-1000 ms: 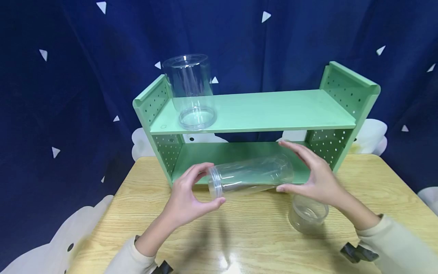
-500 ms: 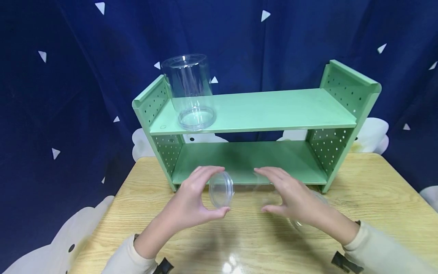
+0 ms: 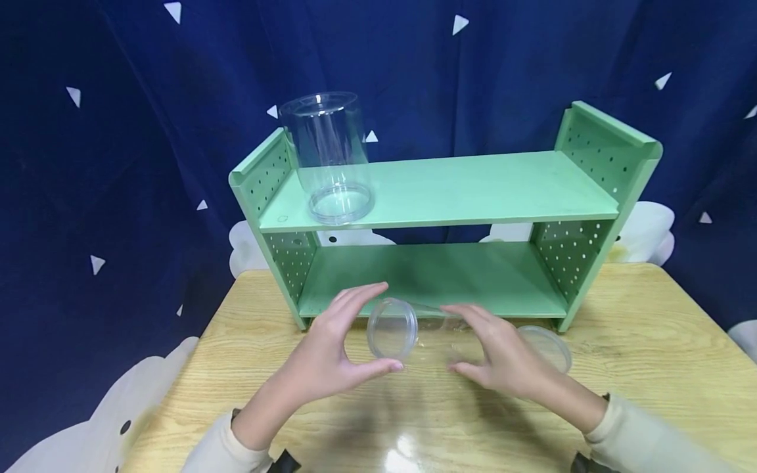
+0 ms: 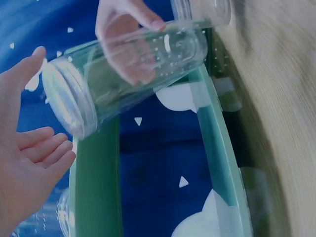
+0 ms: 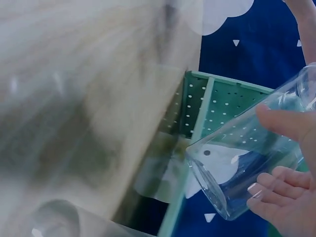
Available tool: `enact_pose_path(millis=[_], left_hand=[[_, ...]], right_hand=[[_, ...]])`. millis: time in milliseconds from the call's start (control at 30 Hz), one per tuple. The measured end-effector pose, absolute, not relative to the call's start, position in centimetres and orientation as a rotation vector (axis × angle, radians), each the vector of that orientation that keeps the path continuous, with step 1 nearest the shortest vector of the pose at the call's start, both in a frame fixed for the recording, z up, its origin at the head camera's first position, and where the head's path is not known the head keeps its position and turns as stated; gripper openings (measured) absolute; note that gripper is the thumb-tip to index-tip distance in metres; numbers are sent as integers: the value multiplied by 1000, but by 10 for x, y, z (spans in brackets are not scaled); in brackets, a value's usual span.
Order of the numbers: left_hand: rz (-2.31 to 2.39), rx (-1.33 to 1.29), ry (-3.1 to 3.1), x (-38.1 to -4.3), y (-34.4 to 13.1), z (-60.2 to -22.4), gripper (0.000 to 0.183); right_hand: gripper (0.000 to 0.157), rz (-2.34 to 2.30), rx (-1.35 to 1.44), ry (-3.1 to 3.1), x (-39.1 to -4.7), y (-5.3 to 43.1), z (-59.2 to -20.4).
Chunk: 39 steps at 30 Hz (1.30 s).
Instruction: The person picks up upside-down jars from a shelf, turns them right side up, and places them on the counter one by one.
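A clear plastic jar (image 3: 432,335) lies sideways in the air in front of the green shelf, its lidded end (image 3: 393,328) to the left. My right hand (image 3: 508,348) grips the jar's body, thumb on one side and fingers on the other, as the right wrist view shows around the jar (image 5: 237,168). Beside the lid is my left hand (image 3: 340,348), fingers and thumb spread wide. A gap shows between that hand (image 4: 29,168) and the lid (image 4: 69,101) in the left wrist view. Partly hidden by my right hand, another clear container (image 3: 547,348) stands on the table.
The green two-tier shelf (image 3: 461,190) stands on the wooden table (image 3: 254,368). A large clear jar (image 3: 328,144) stands upright at the left of its upper tier. Behind hangs a dark blue curtain (image 3: 414,66) with white shapes.
The jar's lidded end has turned toward me. My right hand has moved left and now grips the jar. The left hand, earlier at the lid, is now apart from it.
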<state>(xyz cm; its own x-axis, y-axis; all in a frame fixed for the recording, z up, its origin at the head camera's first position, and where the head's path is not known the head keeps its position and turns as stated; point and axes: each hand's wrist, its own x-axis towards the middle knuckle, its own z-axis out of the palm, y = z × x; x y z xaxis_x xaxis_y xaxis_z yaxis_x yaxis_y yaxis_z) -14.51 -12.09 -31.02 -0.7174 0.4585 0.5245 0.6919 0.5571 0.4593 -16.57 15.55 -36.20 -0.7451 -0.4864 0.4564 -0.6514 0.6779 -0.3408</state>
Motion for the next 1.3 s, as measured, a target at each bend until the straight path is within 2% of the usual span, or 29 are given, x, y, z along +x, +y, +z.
enact_pose_path(millis=[167, 600, 833, 1300], left_hand=[[-1032, -776, -2379, -152, -137, -315, 82], [-1133, -95, -2002, -190, -196, -338, 49], [-1206, 23, -1946, -212, -209, -342, 43], [-1306, 98, -2034, -246, -214, -346, 42]], right_hand=[[85, 760, 815, -2581, -163, 158, -375], [84, 996, 671, -2555, -154, 159, -403], [80, 1176, 650, -2542, -153, 159, -416], [82, 1321, 602, -2609, -151, 153, -426]])
